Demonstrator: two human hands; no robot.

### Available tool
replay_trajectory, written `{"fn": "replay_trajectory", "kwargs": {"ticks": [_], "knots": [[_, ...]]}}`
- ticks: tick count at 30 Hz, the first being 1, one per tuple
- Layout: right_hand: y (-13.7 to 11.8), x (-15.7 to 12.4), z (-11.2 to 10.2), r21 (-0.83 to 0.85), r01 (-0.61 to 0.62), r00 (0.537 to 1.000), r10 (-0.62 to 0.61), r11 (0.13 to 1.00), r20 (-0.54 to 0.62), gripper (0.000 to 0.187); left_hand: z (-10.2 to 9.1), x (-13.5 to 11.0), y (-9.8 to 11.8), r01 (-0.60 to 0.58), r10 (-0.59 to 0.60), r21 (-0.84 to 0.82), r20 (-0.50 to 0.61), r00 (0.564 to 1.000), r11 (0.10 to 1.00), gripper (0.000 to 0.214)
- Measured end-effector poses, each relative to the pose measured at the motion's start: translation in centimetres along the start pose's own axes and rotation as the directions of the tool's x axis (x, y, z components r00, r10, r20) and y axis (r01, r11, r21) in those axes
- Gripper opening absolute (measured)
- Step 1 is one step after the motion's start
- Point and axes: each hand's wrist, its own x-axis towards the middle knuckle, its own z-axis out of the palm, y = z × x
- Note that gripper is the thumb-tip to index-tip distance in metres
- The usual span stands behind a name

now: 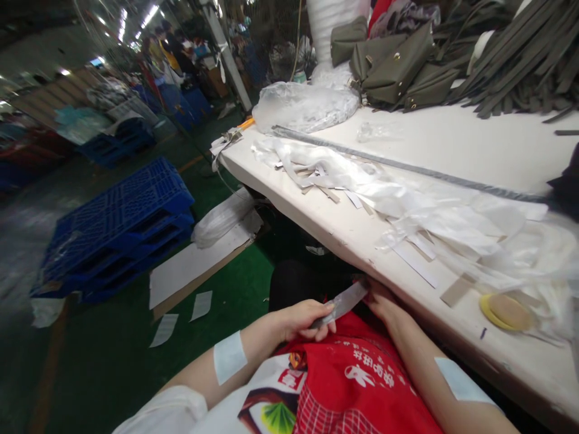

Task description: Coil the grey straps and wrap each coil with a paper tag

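Note:
My left hand [306, 318] is closed in a pinch on the near end of a narrow grey strip [346, 298], held over my lap just under the table edge. My right hand [382, 301] grips the strip's far end; its fingers are partly hidden by the strip and the white table [474, 150]. A red printed apron [362, 386] covers my lap. Each forearm carries a white patch.
The table holds a heap of white film and paper strips [407, 199], a long grey strip [407, 166], a yellow disc [504, 310], olive bags [398, 66] and dark straps [520, 60]. Blue pallets [122, 229], cardboard and paper scraps lie on the green floor. People work far back.

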Motion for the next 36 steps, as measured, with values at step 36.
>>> {"fn": "replay_trajectory", "kwargs": {"ticks": [36], "knots": [[-13.2,-12.7,5.4,-0.591,0.776,0.623,-0.406,0.219,0.668,0.032,2.5,-1.5,7.3,-0.259,0.568,0.771,-0.159,0.807,0.583,0.056]]}}
